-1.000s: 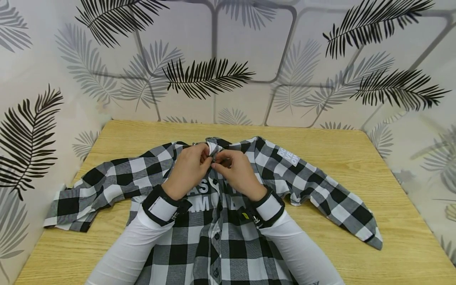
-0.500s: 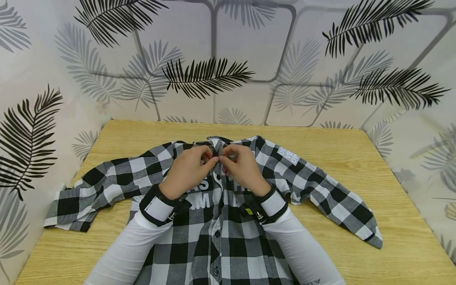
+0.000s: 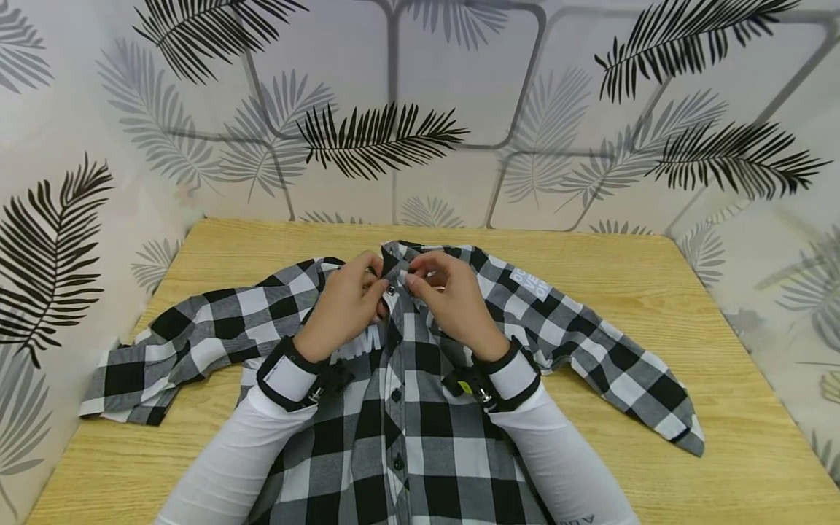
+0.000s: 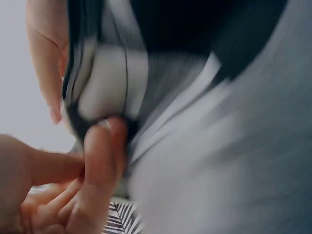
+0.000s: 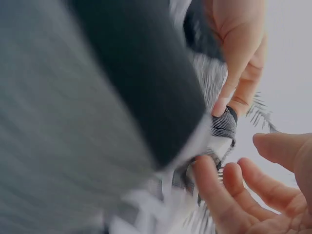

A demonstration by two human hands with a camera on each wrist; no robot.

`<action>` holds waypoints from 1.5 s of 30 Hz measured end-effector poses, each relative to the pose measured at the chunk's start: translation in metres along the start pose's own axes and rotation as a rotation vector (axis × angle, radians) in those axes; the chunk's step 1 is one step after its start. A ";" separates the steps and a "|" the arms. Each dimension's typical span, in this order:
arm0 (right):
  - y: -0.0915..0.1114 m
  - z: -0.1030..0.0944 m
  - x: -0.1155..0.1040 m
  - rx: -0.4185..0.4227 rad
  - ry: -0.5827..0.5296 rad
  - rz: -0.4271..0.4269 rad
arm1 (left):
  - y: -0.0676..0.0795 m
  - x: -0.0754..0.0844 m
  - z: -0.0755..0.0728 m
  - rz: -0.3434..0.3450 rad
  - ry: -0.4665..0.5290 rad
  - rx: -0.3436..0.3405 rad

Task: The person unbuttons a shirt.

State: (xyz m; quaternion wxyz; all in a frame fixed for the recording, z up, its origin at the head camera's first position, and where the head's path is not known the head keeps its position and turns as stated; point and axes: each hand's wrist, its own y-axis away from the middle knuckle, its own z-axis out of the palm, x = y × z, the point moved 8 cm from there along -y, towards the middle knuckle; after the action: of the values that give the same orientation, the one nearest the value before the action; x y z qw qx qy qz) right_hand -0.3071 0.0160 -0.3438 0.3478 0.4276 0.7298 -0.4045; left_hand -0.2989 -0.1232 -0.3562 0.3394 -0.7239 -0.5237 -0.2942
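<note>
A black, white and grey checked shirt (image 3: 433, 408) lies front up with its sleeves spread. My left hand (image 3: 344, 306) pinches the front edge just under the collar (image 3: 399, 257), beside a dark button (image 3: 391, 290). The right wrist view also shows that left hand (image 5: 241, 53) with thumb and finger on the cloth. On the other side of the front edge is my right hand (image 3: 453, 302). Its thumb (image 5: 275, 146) stands apart from the fingers, and one fingertip touches the shirt in the right wrist view. Nearby cloth in both wrist views is blurred.
The shirt lies on a wooden table (image 3: 623, 292), its sleeves reaching out to both sides. More buttons (image 3: 397, 461) run down the front. Behind the table stands a wall (image 3: 453, 182) with a leaf pattern. Each wrist wears a black strap (image 3: 289, 375).
Both hands were close together at the collar front; now they are slightly apart. The right thumb and fingers have parted, the collar stands up more, and a button shows between the hands.
</note>
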 end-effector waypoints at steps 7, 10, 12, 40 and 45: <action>0.002 0.005 -0.005 -0.094 0.065 -0.028 | 0.000 0.009 -0.021 0.105 -0.003 0.191; 0.001 0.005 -0.003 -0.086 0.078 -0.012 | 0.001 0.013 -0.018 0.122 0.012 0.178; 0.001 0.004 -0.001 -0.076 0.090 0.000 | 0.002 0.014 -0.015 0.124 0.020 0.162; 0.000 0.005 -0.002 -0.085 -0.057 -0.045 | -0.001 0.008 -0.001 0.027 0.384 -0.114; 0.002 0.007 -0.014 -0.138 -0.079 -0.040 | 0.003 0.021 -0.006 0.041 0.421 -0.133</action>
State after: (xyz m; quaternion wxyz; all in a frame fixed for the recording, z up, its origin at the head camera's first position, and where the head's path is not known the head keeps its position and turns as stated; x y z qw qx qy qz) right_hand -0.2988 0.0052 -0.3357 0.3966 0.3715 0.7501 -0.3768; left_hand -0.2902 -0.1167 -0.3371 0.3985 -0.6780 -0.4057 -0.4657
